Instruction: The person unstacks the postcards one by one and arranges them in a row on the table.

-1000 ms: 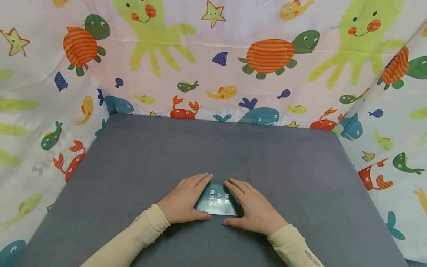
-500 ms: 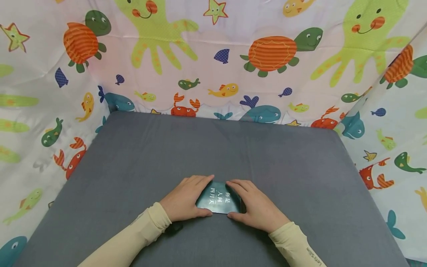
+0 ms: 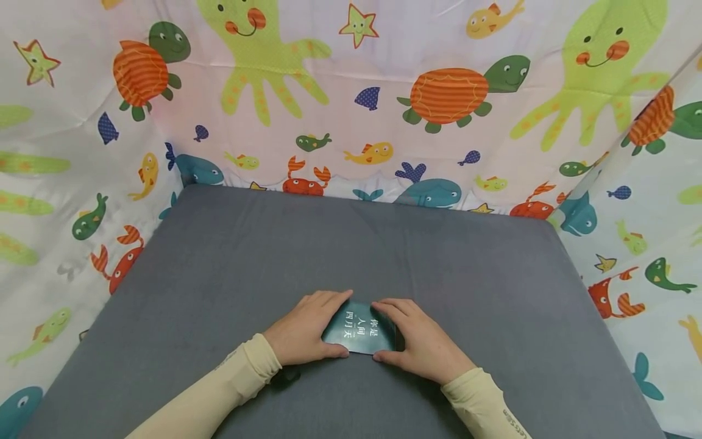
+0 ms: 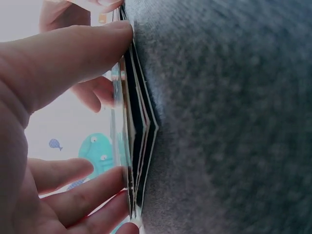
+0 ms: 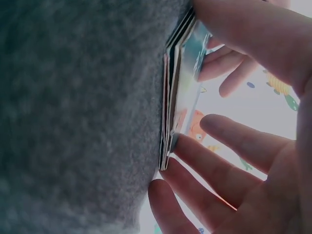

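A small stack of cards [image 3: 356,329], its dark teal top printed with white Chinese characters, lies flat on the grey surface near its front middle. My left hand [image 3: 307,329] holds its left side, thumb on the near edge and fingers at the far edge. Opposite, my right hand [image 3: 419,338] grips the right side in the same way, covering those corners. In the left wrist view, several thin layers of the stack [image 4: 139,122] show, bent outward with small gaps between them. The right wrist view shows the stack's layered edge [image 5: 168,92] under a glossy top.
A grey cloth-covered table [image 3: 307,244] extends around the hands. Behind it and along both sides hangs a white curtain [image 3: 334,122] printed with sea animals. A small dark thing [image 3: 286,375], partly hidden, is below my left wrist.
My right thumb and fingers have shifted slightly along the stack, and its right edge looks straighter than a second ago. Both hands are nearly still over the last half second.
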`<state>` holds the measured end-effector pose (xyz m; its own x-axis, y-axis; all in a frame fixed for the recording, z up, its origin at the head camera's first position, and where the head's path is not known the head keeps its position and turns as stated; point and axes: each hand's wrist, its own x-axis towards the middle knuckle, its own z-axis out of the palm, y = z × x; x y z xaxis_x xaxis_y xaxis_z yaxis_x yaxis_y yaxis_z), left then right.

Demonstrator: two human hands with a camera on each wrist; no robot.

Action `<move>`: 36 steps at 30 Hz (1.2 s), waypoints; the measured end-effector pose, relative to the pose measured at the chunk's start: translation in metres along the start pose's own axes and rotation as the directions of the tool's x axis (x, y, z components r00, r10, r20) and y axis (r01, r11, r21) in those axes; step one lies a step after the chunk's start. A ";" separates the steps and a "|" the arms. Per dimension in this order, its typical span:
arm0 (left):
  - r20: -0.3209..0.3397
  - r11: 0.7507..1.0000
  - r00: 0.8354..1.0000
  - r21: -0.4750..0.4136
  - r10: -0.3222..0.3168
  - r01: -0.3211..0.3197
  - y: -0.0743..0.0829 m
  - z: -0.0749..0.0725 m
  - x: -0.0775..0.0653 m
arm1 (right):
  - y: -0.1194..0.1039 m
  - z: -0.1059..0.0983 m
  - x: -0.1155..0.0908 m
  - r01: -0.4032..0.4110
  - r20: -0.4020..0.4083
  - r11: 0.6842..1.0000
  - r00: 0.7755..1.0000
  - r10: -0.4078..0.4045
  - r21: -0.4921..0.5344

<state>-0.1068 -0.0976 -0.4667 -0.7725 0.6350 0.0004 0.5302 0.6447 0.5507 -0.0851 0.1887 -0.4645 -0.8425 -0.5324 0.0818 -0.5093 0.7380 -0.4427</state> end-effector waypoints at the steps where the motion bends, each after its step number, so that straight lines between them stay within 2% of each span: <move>1: -0.002 1.000 1.000 -0.004 0.000 0.000 -0.001 -0.001 -0.001 | -0.001 0.000 0.002 0.002 -0.003 1.000 1.000 -0.002 0.000; 12: -0.030 1.000 0.999 -0.002 0.010 -0.010 -0.009 -0.017 -0.008 | -0.011 -0.005 0.020 0.035 -0.033 0.999 0.999 -0.035 -0.020; 19: -0.063 0.999 0.997 -0.026 -0.038 0.036 -0.027 -0.036 -0.018 | -0.030 -0.008 0.054 0.060 0.011 0.998 0.998 -0.060 -0.031; 24: -0.048 0.990 0.990 -0.056 -0.132 0.129 -0.053 -0.058 -0.018 | -0.041 -0.006 0.093 0.060 0.048 0.997 0.997 -0.057 -0.052; 27: -0.042 0.984 0.984 -0.042 -0.172 0.170 -0.072 -0.073 -0.018 | -0.045 0.000 0.121 0.052 0.067 0.997 0.997 -0.049 -0.055; 32: -0.009 0.975 0.975 -0.008 -0.222 0.222 -0.113 -0.097 -0.013 | -0.051 0.015 0.171 0.023 0.096 0.999 0.995 -0.020 -0.030; 36: 0.018 0.961 0.961 -0.023 -0.275 0.276 -0.145 -0.120 -0.012 | -0.060 0.030 0.211 0.010 0.109 1.000 0.994 -0.007 -0.029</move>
<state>-0.2162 -0.2493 -0.4465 -0.8822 0.4404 -0.1664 0.2884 0.7849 0.5485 -0.2273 0.0194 -0.4474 -0.8147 -0.5797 -0.0125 -0.5230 0.7439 -0.4160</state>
